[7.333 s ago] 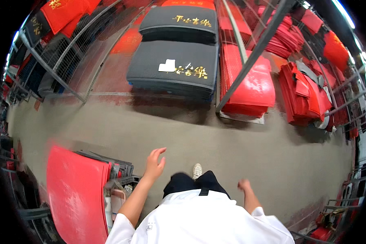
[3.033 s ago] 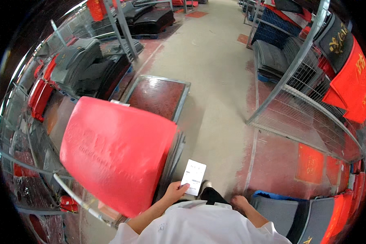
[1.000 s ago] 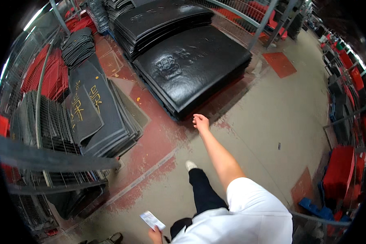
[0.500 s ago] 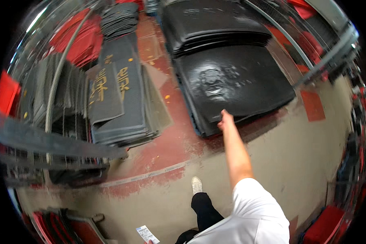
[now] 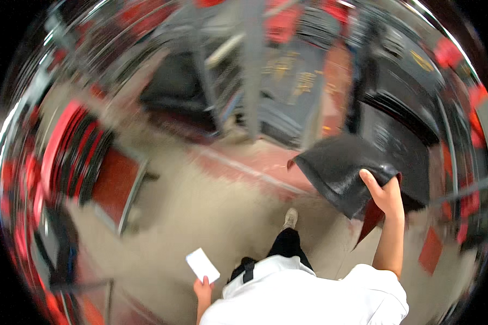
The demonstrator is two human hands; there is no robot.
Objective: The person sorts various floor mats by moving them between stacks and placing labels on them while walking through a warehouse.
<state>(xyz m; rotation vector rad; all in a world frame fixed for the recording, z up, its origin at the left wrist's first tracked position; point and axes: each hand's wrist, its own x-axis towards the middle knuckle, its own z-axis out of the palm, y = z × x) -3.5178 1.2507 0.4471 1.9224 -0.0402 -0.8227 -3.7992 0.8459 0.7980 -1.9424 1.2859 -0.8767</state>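
Note:
My right hand (image 5: 384, 196) grips the edge of a black rubber mat (image 5: 339, 162), thumb on top. The mat hangs in a drooping curve, and a dark red underside shows at its corners. Just behind it lies a stack of glossy black mats (image 5: 404, 143), partly covered by the lifted one. Low in the picture, my left hand (image 5: 203, 290) pinches a white paper slip (image 5: 202, 265) by its lower end, away from the mats.
Grey mats with yellow lettering (image 5: 290, 81) lie in a pile left of the black stack. A grey metal post (image 5: 253, 70) stands beside them. At the left, red and black mats (image 5: 76, 151) stand upright near a reddish panel (image 5: 114, 181). Motion blurs the surroundings.
My right hand has lifted a black mat off the stack and moved right. My left hand with the slip has come further into view. The view has swung left.

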